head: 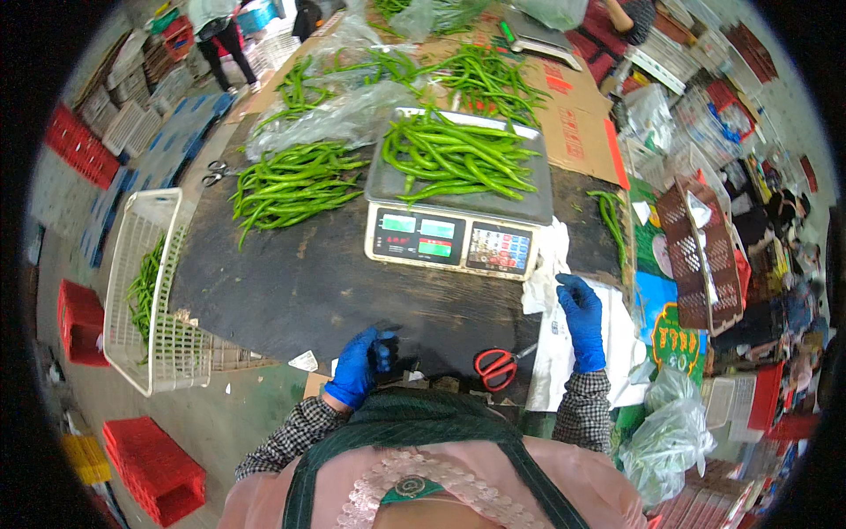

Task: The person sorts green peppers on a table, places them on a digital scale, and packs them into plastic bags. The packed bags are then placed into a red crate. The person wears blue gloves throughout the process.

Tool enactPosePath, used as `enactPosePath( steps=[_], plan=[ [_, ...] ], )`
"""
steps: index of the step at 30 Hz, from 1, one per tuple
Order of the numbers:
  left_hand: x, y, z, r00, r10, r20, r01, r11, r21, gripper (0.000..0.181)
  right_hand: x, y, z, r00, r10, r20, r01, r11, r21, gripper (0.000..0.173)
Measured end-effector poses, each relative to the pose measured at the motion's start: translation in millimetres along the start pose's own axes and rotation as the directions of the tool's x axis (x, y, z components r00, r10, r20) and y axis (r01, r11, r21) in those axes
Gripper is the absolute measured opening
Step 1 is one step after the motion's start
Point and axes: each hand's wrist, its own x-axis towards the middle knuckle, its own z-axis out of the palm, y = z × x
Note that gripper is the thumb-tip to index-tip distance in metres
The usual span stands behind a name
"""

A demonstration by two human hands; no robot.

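Observation:
My left hand point(362, 367), in a blue glove, is at the near edge of the dark tabletop point(317, 278) with its fingers curled; shadow hides whether anything is in them. Over white plastic bags point(615, 317) at the right is my right hand point(584, 324), also gloved, its fingers bent and a little apart, with nothing visible between them. Ahead stands a digital scale point(449, 241), its pan piled with long green peppers point(462, 159). A second pepper pile point(297, 185) lies left of the scale. Red-handled scissors point(497, 369) rest between my hands.
A white plastic crate point(158, 317) holding peppers stands at the table's left. Black-handled scissors point(217, 173), clear plastic film point(337, 119) and more peppers point(489, 82) lie farther back. A brown crate point(699, 258) is at the right. Two people point(221, 40) point(628, 26) are beyond the table.

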Motion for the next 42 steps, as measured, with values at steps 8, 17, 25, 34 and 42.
enactPosePath(
  steps=[8,17,25,34,42],
  plan=[
    [21.4,-17.1,-8.6,0.996,-0.076,0.04,0.072,0.993,0.094,0.031,-59.8,24.2,-71.1,0.978,0.204,0.05,-0.161,0.883,-0.441,0.037],
    [45.2,-18.4,117.1,0.916,-0.198,0.348,0.033,0.903,0.428,0.038,-94.3,99.0,-66.9,0.997,-0.081,-0.015,0.06,0.833,-0.55,0.015],
    [33.8,-83.4,244.6,0.803,-0.305,0.513,-0.081,0.795,0.601,0.033,-113.7,59.9,-83.6,0.961,-0.252,-0.109,0.199,0.913,-0.356,0.018],
    [68.0,-86.9,240.4,0.869,0.104,0.483,-0.353,0.814,0.461,0.03,-101.6,139.1,-144.6,0.938,-0.151,-0.311,-0.122,0.697,-0.707,0.045],
    [10.2,41.3,155.9,0.96,0.128,0.25,-0.159,0.981,0.108,0.036,-75.9,21.2,-50.5,0.939,0.194,0.284,-0.31,0.836,0.452,0.044]
  ],
)
